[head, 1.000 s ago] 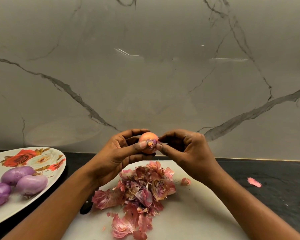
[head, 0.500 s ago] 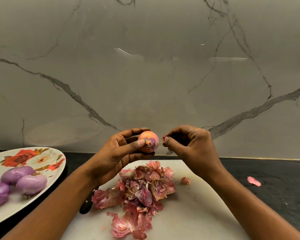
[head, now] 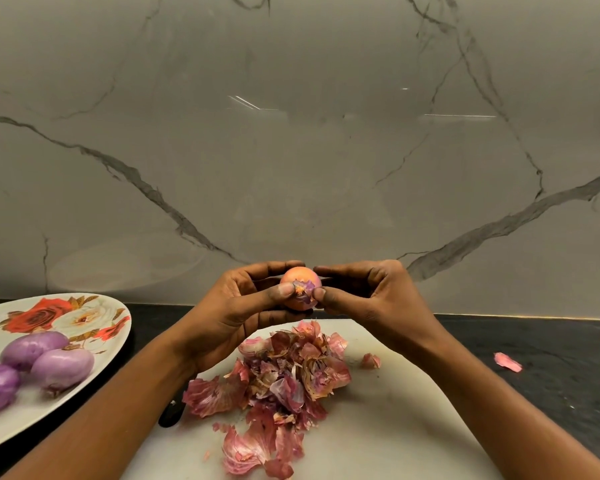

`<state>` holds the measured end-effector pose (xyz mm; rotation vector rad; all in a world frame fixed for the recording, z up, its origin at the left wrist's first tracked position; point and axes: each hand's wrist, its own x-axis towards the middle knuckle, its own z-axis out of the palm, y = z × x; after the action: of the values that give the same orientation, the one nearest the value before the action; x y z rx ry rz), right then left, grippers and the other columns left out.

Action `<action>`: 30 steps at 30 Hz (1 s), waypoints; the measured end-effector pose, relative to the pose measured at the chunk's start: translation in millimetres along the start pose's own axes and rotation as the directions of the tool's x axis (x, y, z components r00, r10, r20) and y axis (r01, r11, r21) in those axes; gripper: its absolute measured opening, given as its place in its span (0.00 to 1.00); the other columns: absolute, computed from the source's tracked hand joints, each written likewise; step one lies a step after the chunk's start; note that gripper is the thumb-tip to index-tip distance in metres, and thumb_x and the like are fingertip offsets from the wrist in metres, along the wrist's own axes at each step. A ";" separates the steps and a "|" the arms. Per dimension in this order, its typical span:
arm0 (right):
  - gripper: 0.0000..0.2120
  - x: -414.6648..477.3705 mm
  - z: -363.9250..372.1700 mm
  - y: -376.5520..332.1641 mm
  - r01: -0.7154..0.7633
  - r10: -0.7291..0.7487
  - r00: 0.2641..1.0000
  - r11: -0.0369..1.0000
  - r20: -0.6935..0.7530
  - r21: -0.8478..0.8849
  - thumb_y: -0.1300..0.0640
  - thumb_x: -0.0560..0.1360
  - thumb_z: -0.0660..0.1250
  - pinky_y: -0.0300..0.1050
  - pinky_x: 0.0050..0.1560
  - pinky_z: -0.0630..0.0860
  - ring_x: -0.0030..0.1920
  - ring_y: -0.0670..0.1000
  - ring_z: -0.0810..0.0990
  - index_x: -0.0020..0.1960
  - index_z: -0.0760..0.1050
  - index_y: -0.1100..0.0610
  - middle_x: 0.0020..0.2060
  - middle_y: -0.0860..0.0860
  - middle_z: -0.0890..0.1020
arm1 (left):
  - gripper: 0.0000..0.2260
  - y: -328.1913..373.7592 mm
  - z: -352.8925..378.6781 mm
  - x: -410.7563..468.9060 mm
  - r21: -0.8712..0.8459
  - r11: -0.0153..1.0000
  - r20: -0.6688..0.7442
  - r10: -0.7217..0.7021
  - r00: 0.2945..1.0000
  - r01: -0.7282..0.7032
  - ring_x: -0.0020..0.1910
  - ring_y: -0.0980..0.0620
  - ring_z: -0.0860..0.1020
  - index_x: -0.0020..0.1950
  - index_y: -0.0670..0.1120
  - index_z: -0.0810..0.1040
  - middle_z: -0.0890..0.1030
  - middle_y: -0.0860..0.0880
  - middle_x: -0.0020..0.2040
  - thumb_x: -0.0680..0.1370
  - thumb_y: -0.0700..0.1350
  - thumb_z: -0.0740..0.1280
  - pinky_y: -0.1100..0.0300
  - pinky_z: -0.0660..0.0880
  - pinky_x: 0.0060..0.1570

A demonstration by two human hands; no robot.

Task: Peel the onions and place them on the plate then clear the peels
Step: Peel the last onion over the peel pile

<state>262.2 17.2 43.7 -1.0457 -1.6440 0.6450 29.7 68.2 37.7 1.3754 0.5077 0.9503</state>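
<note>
Nearest, heaped on white cutting board (head: 395,427): loose papery pink onion peels (head: 284,386). Above it, cradled in curled left hand (head: 236,306): 1 small round orange-skinned onion (head: 297,277), light, firm, likely slick once bared. Pinched by right hand (head: 368,296): torn purple skin flap (head: 305,291), brittle; best gripped near its base.

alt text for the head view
The left hand grips an onion while the right hand picks at its torn skin, above a pile of peels on a white board. Three peeled onions lie on a floral plate.
</note>
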 end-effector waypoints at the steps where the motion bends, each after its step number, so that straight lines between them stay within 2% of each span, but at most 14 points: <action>1: 0.18 -0.2 0.0 -0.1 0.000 0.000 1.000 1.000 0.002 0.002 0.61 0.74 0.78 0.47 0.55 0.86 0.55 0.47 0.88 0.64 0.84 0.55 0.55 0.50 0.89 | 0.21 0.2 0.3 -0.2 0.008 1.000 -0.003 0.001 1.000 -0.001 0.61 0.36 0.84 0.69 0.41 0.80 0.85 0.40 0.63 0.76 0.38 0.71 0.50 0.84 0.57; 5: 0.16 -2.5 1.7 -2.8 0.000 -0.001 1.000 0.999 0.016 0.036 0.60 0.72 0.78 0.42 0.51 0.85 0.53 0.47 0.89 0.59 0.84 0.50 0.52 0.46 0.89 | 0.21 0.5 0.3 -0.7 0.020 1.000 -0.010 0.001 1.000 -0.001 0.61 0.36 0.84 0.69 0.41 0.80 0.85 0.40 0.63 0.76 0.37 0.71 0.51 0.85 0.55; 7: 0.16 -2.6 2.1 -2.5 0.002 -0.002 1.000 1.000 -0.001 0.021 0.59 0.72 0.78 0.44 0.52 0.86 0.52 0.48 0.89 0.59 0.85 0.51 0.51 0.47 0.89 | 0.20 0.0 0.1 -0.9 0.016 1.000 0.002 -0.005 1.000 0.005 0.61 0.35 0.84 0.69 0.41 0.81 0.84 0.39 0.64 0.76 0.37 0.71 0.50 0.85 0.56; 10: 0.13 -0.9 0.2 -0.7 0.017 -0.017 0.998 1.000 -0.060 -0.006 0.66 0.75 0.76 0.44 0.49 0.86 0.50 0.48 0.89 0.57 0.86 0.55 0.48 0.46 0.89 | 0.19 -0.3 -1.1 -2.1 -0.018 1.000 0.049 -0.008 0.999 0.009 0.62 0.33 0.83 0.68 0.41 0.82 0.83 0.38 0.65 0.77 0.36 0.70 0.47 0.84 0.57; 13: 0.13 -1.2 -0.2 -1.8 0.022 -0.022 0.999 1.000 -0.048 -0.010 0.67 0.76 0.75 0.39 0.48 0.85 0.50 0.47 0.89 0.57 0.86 0.54 0.47 0.44 0.89 | 0.18 0.4 -0.4 -2.1 -0.026 1.000 0.045 -0.004 0.999 0.005 0.61 0.33 0.83 0.67 0.42 0.83 0.83 0.37 0.65 0.77 0.37 0.70 0.49 0.85 0.55; 15: 0.14 -0.3 0.4 -1.0 0.019 -0.019 0.998 1.000 -0.058 -0.003 0.69 0.77 0.74 0.40 0.48 0.85 0.50 0.48 0.89 0.57 0.86 0.54 0.47 0.46 0.89 | 0.18 0.8 -0.8 -1.7 -0.034 0.999 0.045 -0.008 0.999 0.009 0.62 0.33 0.83 0.67 0.42 0.83 0.83 0.37 0.65 0.77 0.37 0.70 0.50 0.85 0.55; 20: 0.13 1.7 0.5 1.7 0.004 -0.001 0.997 0.999 -0.077 0.036 0.71 0.80 0.69 0.43 0.49 0.86 0.48 0.52 0.90 0.58 0.86 0.59 0.48 0.52 0.90 | 0.21 -0.9 -4.2 1.5 -0.096 0.994 0.101 -0.035 0.994 0.044 0.66 0.33 0.80 0.71 0.43 0.80 0.80 0.38 0.69 0.78 0.42 0.72 0.45 0.81 0.62; 23: 0.12 1.7 0.3 3.1 0.026 -0.032 0.994 0.998 -0.104 -0.060 0.72 0.79 0.67 0.47 0.48 0.87 0.46 0.52 0.89 0.50 0.87 0.60 0.46 0.53 0.89 | 0.21 -1.3 -3.7 1.7 -0.122 0.989 0.104 -0.073 0.992 0.085 0.65 0.35 0.81 0.72 0.45 0.81 0.80 0.38 0.70 0.78 0.43 0.70 0.47 0.83 0.60; 26: 0.15 2.3 -0.4 5.8 0.023 -0.033 0.993 0.995 -0.111 -0.094 0.73 0.79 0.63 0.48 0.45 0.87 0.45 0.54 0.89 0.43 0.85 0.63 0.46 0.54 0.89 | 0.20 -0.4 -2.1 1.8 -0.127 0.988 0.086 -0.075 0.993 0.086 0.57 0.40 0.82 0.72 0.47 0.80 0.79 0.38 0.70 0.79 0.45 0.69 0.51 0.85 0.54; 28: 0.16 2.7 -1.1 5.8 -0.010 0.004 0.996 0.998 -0.092 -0.056 0.73 0.81 0.60 0.47 0.44 0.86 0.46 0.55 0.88 0.45 0.86 0.65 0.46 0.56 0.88 | 0.19 0.0 -1.7 1.9 -0.126 0.989 0.070 -0.063 0.996 0.072 0.54 0.43 0.84 0.71 0.46 0.80 0.80 0.37 0.69 0.80 0.46 0.69 0.54 0.85 0.50; 30: 0.13 2.8 0.1 3.1 -0.047 0.047 0.996 0.999 -0.071 -0.002 0.69 0.83 0.63 0.46 0.44 0.86 0.44 0.56 0.88 0.53 0.86 0.64 0.45 0.57 0.88 | 0.16 -1.1 -1.7 1.8 -0.097 0.994 0.064 -0.051 0.997 0.057 0.56 0.41 0.84 0.70 0.45 0.80 0.80 0.38 0.68 0.82 0.45 0.70 0.55 0.85 0.50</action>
<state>262.9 21.1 42.4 -1.1009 -1.5638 0.6288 29.7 70.7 36.7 1.2917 0.4433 0.8752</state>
